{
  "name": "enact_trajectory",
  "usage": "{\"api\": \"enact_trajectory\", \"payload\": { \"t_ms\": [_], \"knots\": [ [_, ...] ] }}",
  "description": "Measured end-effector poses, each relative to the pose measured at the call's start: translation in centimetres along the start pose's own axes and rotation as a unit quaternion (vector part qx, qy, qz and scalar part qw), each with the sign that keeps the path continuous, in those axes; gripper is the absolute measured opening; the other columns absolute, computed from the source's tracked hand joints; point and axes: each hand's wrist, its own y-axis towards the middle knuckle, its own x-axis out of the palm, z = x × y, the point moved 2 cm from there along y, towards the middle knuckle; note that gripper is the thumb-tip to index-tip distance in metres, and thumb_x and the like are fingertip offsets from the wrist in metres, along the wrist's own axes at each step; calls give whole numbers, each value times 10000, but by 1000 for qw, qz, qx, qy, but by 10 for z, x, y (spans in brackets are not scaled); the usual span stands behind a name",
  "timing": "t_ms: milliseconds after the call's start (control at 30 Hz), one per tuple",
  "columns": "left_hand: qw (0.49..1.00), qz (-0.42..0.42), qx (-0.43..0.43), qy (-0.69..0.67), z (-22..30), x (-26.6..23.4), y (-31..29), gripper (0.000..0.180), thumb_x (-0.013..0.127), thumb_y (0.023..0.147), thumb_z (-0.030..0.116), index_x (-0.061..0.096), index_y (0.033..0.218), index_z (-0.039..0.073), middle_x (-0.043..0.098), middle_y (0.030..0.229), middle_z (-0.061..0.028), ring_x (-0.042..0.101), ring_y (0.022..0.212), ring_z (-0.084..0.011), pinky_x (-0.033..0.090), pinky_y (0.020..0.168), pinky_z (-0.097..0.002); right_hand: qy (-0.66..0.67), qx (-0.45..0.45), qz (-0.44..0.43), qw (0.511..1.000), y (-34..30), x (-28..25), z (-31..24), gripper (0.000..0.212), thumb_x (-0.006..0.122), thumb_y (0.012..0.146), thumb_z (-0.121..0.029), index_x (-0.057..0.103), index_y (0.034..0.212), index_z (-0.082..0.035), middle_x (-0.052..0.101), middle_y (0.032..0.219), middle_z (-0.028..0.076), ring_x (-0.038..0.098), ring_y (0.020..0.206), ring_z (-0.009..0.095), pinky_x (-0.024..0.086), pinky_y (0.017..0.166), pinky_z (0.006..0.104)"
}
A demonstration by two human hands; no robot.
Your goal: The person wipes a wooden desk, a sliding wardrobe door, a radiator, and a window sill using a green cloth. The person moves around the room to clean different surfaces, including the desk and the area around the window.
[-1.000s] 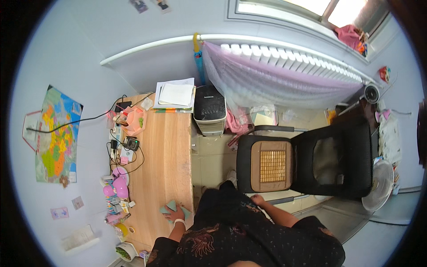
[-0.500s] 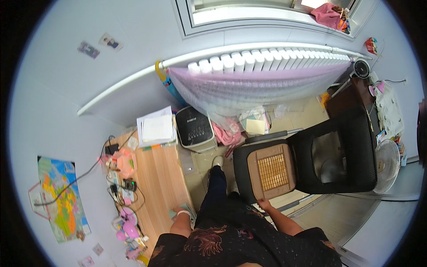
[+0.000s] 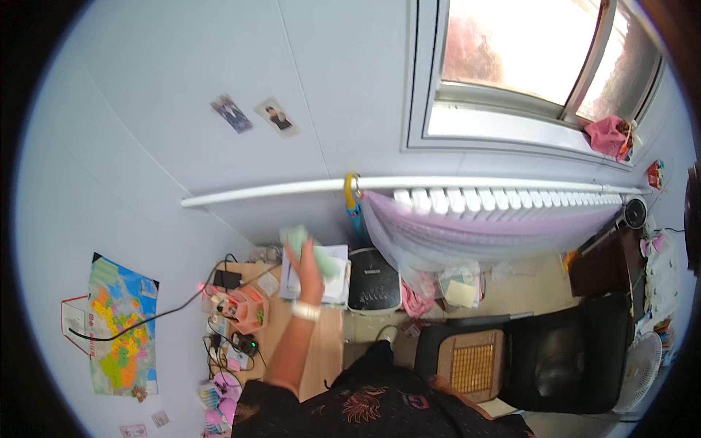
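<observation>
At the far left we see a coloured map [image 3: 120,325] pinned to the wall, and just right of it the wooden desk [image 3: 321,350] with its clutter: a black cable [image 3: 175,310] trailing across, a pink organiser [image 3: 252,308] and small bits near the edge.

Next comes our left hand [image 3: 305,264], raised on an outstretched arm with a pale band at the wrist. It grips pale green cloth [image 3: 301,239], which shows above and beside the fingers; the motion blur keeps us from telling how tightly the fingers close. We judge that we are mid-carry, lifting the cloth up and away from the desk toward the far end, where a stack of white papers [image 3: 332,274] lies just behind the hand. The next move, as we read it, calls for a steady hold on the cloth and a clear choice of where it goes, since the papers and the black printer [image 3: 374,281] crowd that corner.

Further right, a white rail [image 3: 453,182] runs under the window, with a lilac curtain [image 3: 482,230] hanging from it and an umbrella handle [image 3: 352,191] hooked over it. A black chair [image 3: 540,361] with a woven seat mat [image 3: 471,369] stands well apart from the cloth.

Our right hand [image 3: 438,381] lies low by the chair's mat, seemingly empty; its fingers are too small to read.
</observation>
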Motion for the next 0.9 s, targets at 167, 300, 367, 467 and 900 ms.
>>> {"api": "enact_trajectory", "payload": {
  "t_ms": [167,300,367,467,900],
  "knots": [
    [830,-48,547,96,252,194,108,648,730,795,172,443,1371,104,262,1483,-219,216,1385,-415,267,1081,-534,28,-168,89,981,84,-44,-6,280,602,879,-236,662,1036,-11,682,900,138,645,793,271,506,724,381],
    [668,44,640,378,291,264,148,663,754,778,262,472,1373,189,281,1504,-220,259,1383,-424,277,1034,-615,363,-74,138,919,42,-71,-81,274,650,868,-187,651,1044,23,669,871,86,622,756,205,505,706,349],
    [681,54,627,374,228,276,157,675,736,777,343,477,1389,228,326,1490,-211,279,1377,-420,271,1008,-652,347,-76,152,922,45,-63,-65,313,662,864,-217,650,1063,24,672,887,80,625,774,197,508,718,347],
    [676,-41,585,445,79,257,141,749,729,751,399,439,1435,302,290,1539,-163,231,1425,-394,224,1059,-654,310,-48,99,944,79,-28,-10,411,648,870,-343,655,1100,-2,685,942,88,639,844,208,512,766,363],
    [660,-32,613,433,133,312,121,790,691,799,354,329,1498,284,169,1589,-168,127,1457,-428,221,1087,-642,356,216,20,909,39,-45,10,349,652,871,-280,661,1105,-20,649,946,102,596,821,220,505,781,344]
  ]
}}
